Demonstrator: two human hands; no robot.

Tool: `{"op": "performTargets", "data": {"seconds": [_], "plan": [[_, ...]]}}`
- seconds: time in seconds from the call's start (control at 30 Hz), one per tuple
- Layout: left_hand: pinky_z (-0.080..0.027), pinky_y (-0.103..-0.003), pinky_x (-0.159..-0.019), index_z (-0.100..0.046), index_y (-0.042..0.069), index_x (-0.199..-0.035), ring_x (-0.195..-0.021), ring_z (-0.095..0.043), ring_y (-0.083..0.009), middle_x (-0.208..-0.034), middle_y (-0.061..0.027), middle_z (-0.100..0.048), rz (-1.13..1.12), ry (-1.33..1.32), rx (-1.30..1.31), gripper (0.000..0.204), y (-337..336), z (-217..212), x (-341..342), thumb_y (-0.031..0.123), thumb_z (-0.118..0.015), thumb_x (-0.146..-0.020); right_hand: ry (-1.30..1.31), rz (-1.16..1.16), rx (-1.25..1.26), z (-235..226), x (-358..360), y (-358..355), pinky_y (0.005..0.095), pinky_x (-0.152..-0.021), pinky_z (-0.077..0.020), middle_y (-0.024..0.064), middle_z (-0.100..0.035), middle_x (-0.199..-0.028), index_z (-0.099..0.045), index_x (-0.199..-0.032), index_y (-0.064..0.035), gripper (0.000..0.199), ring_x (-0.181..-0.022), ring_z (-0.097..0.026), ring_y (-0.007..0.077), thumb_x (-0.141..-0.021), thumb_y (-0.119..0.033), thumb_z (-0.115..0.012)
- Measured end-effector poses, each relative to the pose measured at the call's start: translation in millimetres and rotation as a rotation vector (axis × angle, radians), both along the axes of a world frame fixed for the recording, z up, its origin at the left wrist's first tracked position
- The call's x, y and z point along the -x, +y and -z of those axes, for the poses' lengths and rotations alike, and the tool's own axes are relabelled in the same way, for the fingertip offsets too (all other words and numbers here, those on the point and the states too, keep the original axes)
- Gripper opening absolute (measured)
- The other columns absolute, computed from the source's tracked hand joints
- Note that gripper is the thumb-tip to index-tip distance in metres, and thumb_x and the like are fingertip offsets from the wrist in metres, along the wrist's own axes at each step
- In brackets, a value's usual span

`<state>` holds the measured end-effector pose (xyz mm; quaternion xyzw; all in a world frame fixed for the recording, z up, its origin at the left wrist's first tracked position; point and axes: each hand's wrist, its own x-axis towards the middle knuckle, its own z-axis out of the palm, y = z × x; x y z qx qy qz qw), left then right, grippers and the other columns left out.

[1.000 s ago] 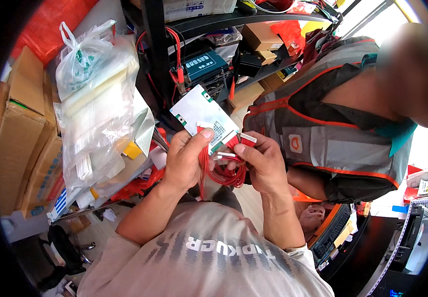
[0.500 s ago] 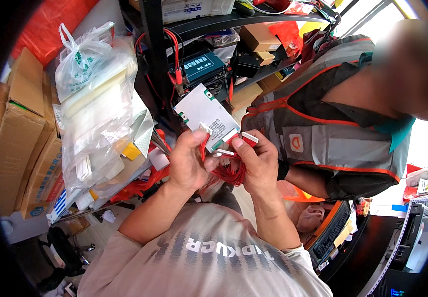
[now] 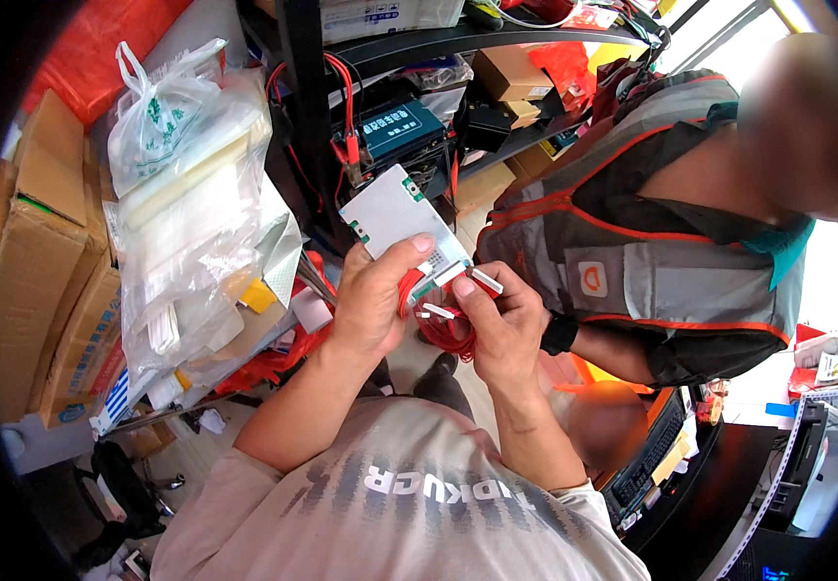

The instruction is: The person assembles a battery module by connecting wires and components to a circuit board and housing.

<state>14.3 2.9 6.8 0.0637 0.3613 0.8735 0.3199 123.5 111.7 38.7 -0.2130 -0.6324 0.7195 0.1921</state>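
Before your chest, your left hand (image 3: 369,305) clamps the flat white rectangular circuit board (image 3: 395,215) — thumb across it — while your right hand (image 3: 503,324) pinches small white plastic connectors (image 3: 485,281) on looped red wires (image 3: 445,330).

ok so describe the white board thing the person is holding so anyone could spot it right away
Start at the dark metal shelf rack at the top centre; just below it the left hand holds up a flat white rectangular board. Unlike the bagged goods around it, it has small green connectors on its edges and red wires bunched below it.
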Motion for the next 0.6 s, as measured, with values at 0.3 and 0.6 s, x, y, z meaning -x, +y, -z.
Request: {"op": "performTargets", "data": {"seconds": [0.3, 0.6], "plan": [[-0.059, -0.032, -0.083, -0.068, 0.002, -0.115, -0.093, -0.072, -0.0139, -0.103, -0.0048, -0.073, -0.020, 0.083, -0.038, 0.018, 4.6, -3.9, -13.6, 0.007, -0.067, -0.097, 0.075, 0.028, 0.132, 7.6, -8.3, 5.6, 0.0225, -0.047, -0.0395, 0.0011, -0.066, -0.075, -0.069, -0.095, 0.0003, 0.014, -0.055, -0.054, 0.0046, -0.102, -0.011, -0.068], [-0.060, -0.032, -0.077, -0.067, 0.002, -0.112, -0.085, -0.072, -0.0154, -0.099, -0.0055, -0.073, -0.071, 0.031, -0.007, 0.018, 11.8, 9.1, -13.7, 0.010, -0.069, -0.096, 0.034, 0.041, 0.199, 22.1, -1.2, 1.0, 0.0229, -0.051, -0.0436, 0.0025, -0.068, -0.079, -0.067, -0.098, -0.0006, 0.014, -0.058, -0.057, 0.0059, -0.104, -0.013, -0.067]]}}
